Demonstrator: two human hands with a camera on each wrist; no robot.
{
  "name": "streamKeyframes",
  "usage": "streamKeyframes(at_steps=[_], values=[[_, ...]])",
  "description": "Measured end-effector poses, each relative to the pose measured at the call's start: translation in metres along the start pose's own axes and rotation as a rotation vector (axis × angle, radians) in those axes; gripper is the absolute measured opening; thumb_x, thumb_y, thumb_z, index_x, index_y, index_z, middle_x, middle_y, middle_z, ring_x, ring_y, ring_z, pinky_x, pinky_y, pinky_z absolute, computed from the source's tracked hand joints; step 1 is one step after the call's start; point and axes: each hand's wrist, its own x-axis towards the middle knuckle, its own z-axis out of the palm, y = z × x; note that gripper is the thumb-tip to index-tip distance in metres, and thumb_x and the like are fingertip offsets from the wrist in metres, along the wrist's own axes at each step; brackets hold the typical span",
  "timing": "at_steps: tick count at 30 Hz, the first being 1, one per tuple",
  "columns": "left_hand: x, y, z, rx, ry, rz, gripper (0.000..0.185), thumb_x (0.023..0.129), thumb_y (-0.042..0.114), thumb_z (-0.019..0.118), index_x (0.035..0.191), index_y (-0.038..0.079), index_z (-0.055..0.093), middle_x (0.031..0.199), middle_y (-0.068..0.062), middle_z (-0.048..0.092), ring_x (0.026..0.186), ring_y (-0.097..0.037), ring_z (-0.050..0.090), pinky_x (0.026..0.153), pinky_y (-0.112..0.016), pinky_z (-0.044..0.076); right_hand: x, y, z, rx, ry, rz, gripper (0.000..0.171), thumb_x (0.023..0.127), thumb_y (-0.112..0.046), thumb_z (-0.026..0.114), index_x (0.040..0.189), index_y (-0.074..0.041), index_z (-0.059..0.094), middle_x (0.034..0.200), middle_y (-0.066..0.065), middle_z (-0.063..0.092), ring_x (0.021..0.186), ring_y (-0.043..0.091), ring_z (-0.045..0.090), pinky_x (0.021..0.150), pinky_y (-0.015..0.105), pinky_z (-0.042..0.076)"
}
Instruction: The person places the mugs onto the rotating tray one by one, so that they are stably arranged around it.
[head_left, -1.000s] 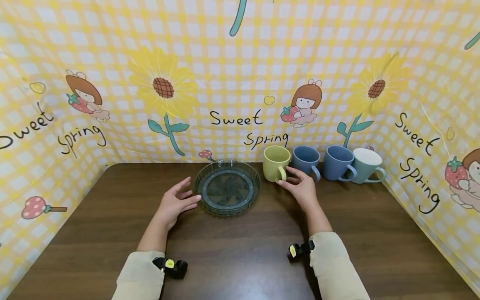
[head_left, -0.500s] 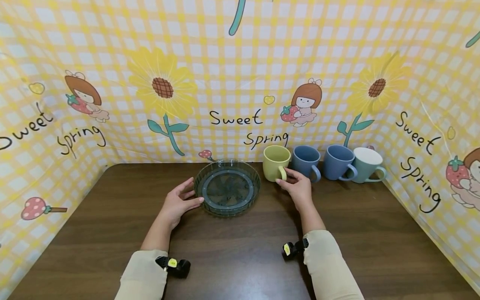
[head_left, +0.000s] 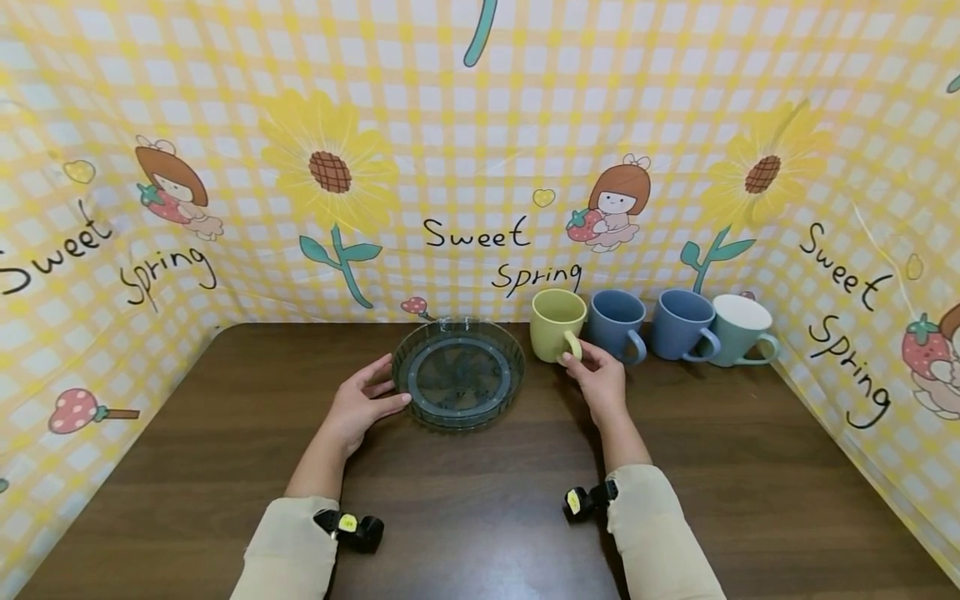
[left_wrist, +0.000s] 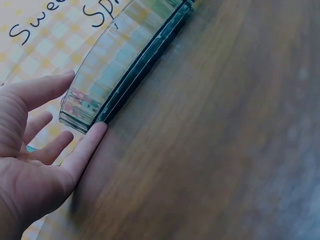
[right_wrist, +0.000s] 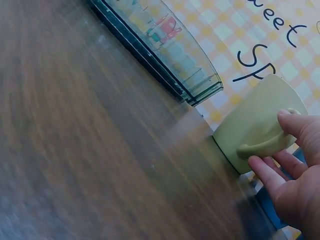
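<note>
Part of the lime mug's handle is hidden from the head view by the right hand, which also covers the lower part of the blue mug just beside it. The right wrist view shows the grip better: thumb on one side of the handle, fingers on the other, nearly closed in a pinch. That view cuts the hand off at its right edge and leaves only a patch of blue behind the fingers.

The lime mug stands upright at the back of the table, right of the glass dish with a gap between them. The dark pattern inside the dish is hard to make out.

The left hand has its fingers spread and only loosely bent, touching the dish's left side without wrapping round it. The left wrist view alone shows one fingertip at the rim, another low at the base, and two fingers clear of the glass; it crops off the dish's far end.

Only the head view takes in the second blue mug and the teal mug, whose left side is partly hidden behind its neighbour
</note>
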Motion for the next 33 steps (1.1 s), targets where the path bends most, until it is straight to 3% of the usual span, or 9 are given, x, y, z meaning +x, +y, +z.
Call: streamKeyframes(at_steps=[7,11,18,25,33], values=[[-0.0015,-0.0034,-0.0004,0.009,0.011,-0.009,0.081,0.086,0.0,0.073,0.154,0.011,0.03,0.152,-0.019,0.031,0.134,-0.035,0.036,0.082,-0.024,0.056,-0.0023,0.0049,-0.0008,0.02,0.082,0.012,0.036,0.09,-0.005,0.071,0.124,0.003,0.065,0.116,0.024,0.063,0.08,0.003,0.064,0.071,0.018,0.057],[-0.0023,-0.0032,-0.0003,0.009,0.011,0.001,0.08,0.087,-0.001,0.072,0.154,0.011,0.03,0.151,-0.02,0.031,0.134,-0.036,0.036,0.081,-0.023,0.056,-0.0023,0.0054,-0.0011,0.09,0.088,0.02,0.035,0.09,-0.002,0.069,0.123,0.007,0.064,0.113,0.023,0.063,0.08,0.006,0.066,0.075,0.023,0.058],[-0.0028,0.0,0.0012,0.004,0.003,0.009,0.079,0.088,-0.001,0.071,0.154,0.011,0.029,0.152,-0.021,0.03,0.136,-0.037,0.034,0.082,-0.022,0.056,0.0,0.0061,-0.0046,0.239,0.152,0.024,0.033,0.088,0.005,0.068,0.119,0.014,0.062,0.095,0.009,0.065,0.085,0.019,0.068,0.076,0.028,0.059],[-0.0026,0.0012,0.0019,0.01,0.003,0.003,0.08,0.087,0.0,0.071,0.154,0.012,0.03,0.152,-0.02,0.031,0.135,-0.037,0.035,0.082,-0.022,0.056,0.0003,0.0052,-0.005,0.277,0.193,0.028,0.033,0.086,0.01,0.068,0.118,0.016,0.062,0.089,0.006,0.064,0.081,0.021,0.068,0.073,0.028,0.06],[-0.0021,0.0022,0.0021,0.026,0.01,-0.002,0.079,0.087,0.001,0.072,0.154,0.01,0.03,0.15,-0.022,0.034,0.135,-0.037,0.036,0.082,-0.021,0.055,-0.0014,0.0049,-0.0061,0.293,0.183,0.019,0.031,0.087,0.011,0.066,0.117,0.015,0.063,0.089,0.005,0.064,0.084,0.024,0.068,0.071,0.027,0.06]])
